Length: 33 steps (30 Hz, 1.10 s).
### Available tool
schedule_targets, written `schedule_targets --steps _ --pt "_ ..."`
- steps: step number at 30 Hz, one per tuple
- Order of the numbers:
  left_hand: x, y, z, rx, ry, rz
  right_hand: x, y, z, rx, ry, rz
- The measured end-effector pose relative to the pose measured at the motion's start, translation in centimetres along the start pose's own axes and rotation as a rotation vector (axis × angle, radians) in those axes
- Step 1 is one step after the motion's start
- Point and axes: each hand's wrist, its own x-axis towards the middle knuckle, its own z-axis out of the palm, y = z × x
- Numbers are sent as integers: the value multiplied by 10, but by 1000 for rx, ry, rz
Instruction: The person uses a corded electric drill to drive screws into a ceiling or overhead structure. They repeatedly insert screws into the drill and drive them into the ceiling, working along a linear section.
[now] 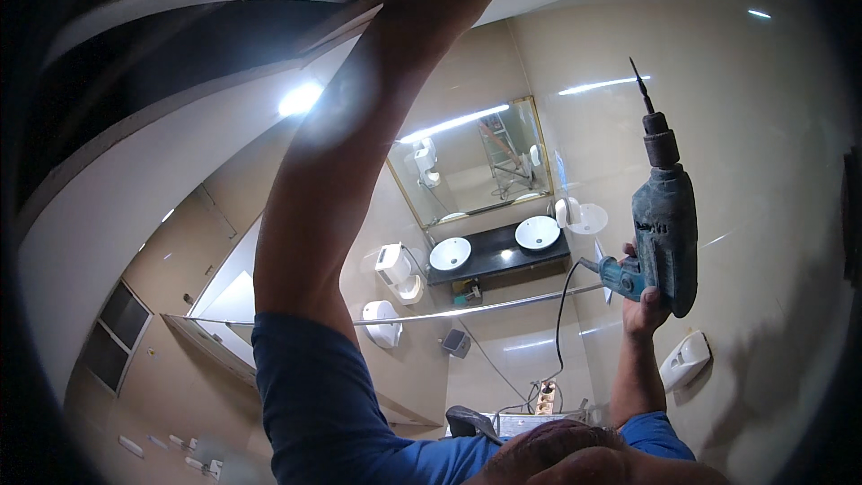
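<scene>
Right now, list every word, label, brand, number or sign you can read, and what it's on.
None readable.
Drill: small dark marks on its body, too blurred to tell whether they are lettering.
Power strip: too small to make out any print.
White wall dispenser at lower right: nothing legible.
Mirror: no readable text in its reflection.

Left arm (337,153) stretched overhead — right forearm (637,368) raised, right fingers (650,298) curled.

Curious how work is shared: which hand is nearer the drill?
The right hand, gripping the drill. The left arm reaches up to the picture's top, away from it.
</scene>
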Motion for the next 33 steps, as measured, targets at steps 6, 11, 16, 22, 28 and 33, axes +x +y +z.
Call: schedule_targets --steps 6,11,16,22,28,33 --pt "-3 -10 35 110 913 322 -9 7 -3 -22 -22 -13" --pt "15 -8 49 57 868 337 0 6 -6 27 -27 24" --pt "13 6 42 294 930 250 0 13 -6 53 -4 26" --pt "8 14 46 49 688 307 -2 32 -14 77 -4 77" --pt "-3 15 36 38 672 387 1 47 -3 144 -42 131" --pt "-19 19 19 35 425 196 6 55 14 252 -25 95"
